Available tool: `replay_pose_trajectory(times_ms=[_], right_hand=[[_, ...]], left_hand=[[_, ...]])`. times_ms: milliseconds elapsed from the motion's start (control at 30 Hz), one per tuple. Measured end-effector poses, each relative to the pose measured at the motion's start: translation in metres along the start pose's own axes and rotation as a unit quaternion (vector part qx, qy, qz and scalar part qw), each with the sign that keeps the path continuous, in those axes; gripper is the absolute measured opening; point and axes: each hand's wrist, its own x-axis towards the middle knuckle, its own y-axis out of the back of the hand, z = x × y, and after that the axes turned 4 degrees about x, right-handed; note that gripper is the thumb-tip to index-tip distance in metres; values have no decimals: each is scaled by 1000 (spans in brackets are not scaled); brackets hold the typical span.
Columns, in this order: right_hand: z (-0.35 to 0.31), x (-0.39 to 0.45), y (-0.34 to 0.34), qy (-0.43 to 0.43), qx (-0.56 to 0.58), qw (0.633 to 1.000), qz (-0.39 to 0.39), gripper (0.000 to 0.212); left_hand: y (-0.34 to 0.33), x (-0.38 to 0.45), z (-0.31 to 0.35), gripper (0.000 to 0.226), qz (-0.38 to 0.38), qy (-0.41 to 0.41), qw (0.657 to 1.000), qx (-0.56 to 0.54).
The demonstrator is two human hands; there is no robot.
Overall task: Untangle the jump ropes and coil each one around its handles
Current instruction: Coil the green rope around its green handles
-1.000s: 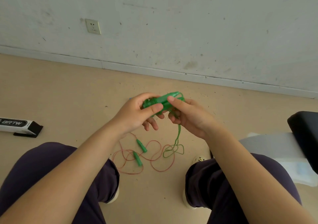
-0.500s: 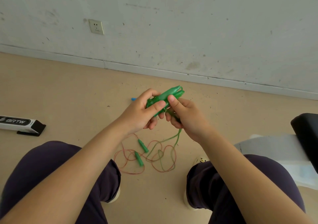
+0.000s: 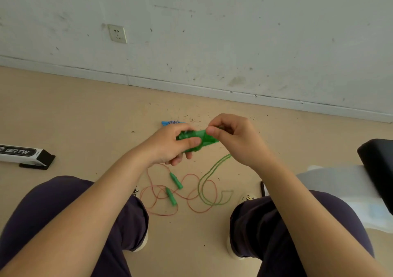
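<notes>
A scuffed pale wall [image 3: 234,32] fills the upper half of the frame, with a white socket [image 3: 117,33] at upper left and a grey skirting strip [image 3: 191,86] where it meets the tan floor [image 3: 74,110]. At the left edge lies a long white box [image 3: 20,154] with a black end, lettered "BRTW". At the right edge a black cushioned object [image 3: 378,166] sits above something white [image 3: 340,181].
</notes>
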Motion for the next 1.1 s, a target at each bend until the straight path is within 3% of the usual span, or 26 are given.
replay_pose_trajectory(times_ms=[167, 300, 500, 700, 800, 967, 1100], right_hand=[[1, 3, 5, 25, -17, 999, 28, 6], [3, 1, -3, 22, -31, 999, 8, 4], [7, 2, -10, -18, -24, 999, 36, 5], [9, 5, -11, -57, -27, 997, 40, 10], [10, 5, -11, -75, -5, 996, 42, 12], [14, 6, -9, -86, 31, 996, 23, 25], [14, 6, -6, -122, 49, 991, -8, 30]], left_hand=[[3, -6, 6, 35, -144, -9, 988, -64], [0, -9, 9, 32, -176, -1, 984, -31], [-6, -7, 7, 35, -106, -2, 994, -31], [-7, -8, 8, 19, -37, -29, 999, 13], [-8, -8, 8, 28, -14, -31, 999, 8], [-9, -6, 1, 64, 1, -52, 998, -20], [-9, -6, 2, 60, 7, -77, 997, -17]])
